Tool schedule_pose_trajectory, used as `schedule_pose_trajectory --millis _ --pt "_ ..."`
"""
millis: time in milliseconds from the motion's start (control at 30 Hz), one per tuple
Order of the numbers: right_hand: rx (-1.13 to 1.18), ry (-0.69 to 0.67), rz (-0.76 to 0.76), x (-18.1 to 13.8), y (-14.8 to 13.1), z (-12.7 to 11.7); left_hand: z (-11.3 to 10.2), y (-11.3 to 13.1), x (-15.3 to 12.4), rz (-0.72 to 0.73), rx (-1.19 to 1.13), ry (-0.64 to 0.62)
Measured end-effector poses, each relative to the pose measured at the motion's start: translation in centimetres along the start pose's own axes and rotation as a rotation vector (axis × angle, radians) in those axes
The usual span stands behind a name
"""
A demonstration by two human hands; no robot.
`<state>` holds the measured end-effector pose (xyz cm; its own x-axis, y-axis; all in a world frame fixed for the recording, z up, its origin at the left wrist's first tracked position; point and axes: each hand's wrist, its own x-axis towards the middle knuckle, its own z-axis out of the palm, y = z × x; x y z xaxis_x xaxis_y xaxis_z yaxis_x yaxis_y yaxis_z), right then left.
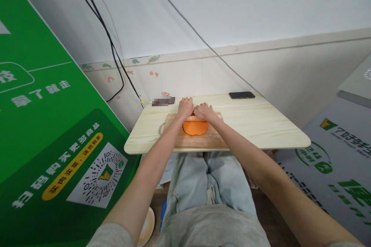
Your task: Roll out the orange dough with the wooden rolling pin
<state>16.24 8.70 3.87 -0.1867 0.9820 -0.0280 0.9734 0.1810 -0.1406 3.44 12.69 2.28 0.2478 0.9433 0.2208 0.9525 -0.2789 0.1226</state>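
Observation:
A flat, rounded sheet of orange dough [195, 128] lies on a wooden cutting board [199, 143]. Across the far part of the dough rests a light wooden rolling pin [193, 118], its ends covered by my hands. My left hand [186, 107] has its fingers curled over the pin's left side. Beside it, my right hand [204, 111] is closed over the right side, the two hands almost touching. A metal ring handle [161, 128] sticks out at the board's left edge.
The board sits on a pale wood-grain table [252, 123] against a white wall. A dark phone [242, 95] lies at the back right, a partly blurred dark device [171, 101] at the back left. Black cables [111, 42] hang at left, beside a green printed panel [37, 96].

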Motion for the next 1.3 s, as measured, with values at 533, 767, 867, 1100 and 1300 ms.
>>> schedule_pose_trajectory --millis 533,767,867,1100,1300 --pt "-0.135 0.168 -0.048 -4.2 -0.7 2.0 -0.2 0.9 -4.3 -0.098 -0.041 -0.018" --pt "-0.127 0.245 -0.033 -7.0 -1.8 2.2 -0.4 1.4 -7.2 -0.17 -0.052 0.021" --pt "-0.105 0.286 -0.044 -8.7 -2.1 2.8 -0.5 1.6 -9.0 -0.182 -0.049 0.059" --pt "-0.087 0.31 -0.05 -10.1 -2.3 3.2 -0.6 1.7 -10.8 -0.141 -0.043 0.108" --pt "-0.065 0.185 -0.056 -4.8 -1.2 1.8 -0.5 0.7 -5.7 -0.136 -0.088 0.102"
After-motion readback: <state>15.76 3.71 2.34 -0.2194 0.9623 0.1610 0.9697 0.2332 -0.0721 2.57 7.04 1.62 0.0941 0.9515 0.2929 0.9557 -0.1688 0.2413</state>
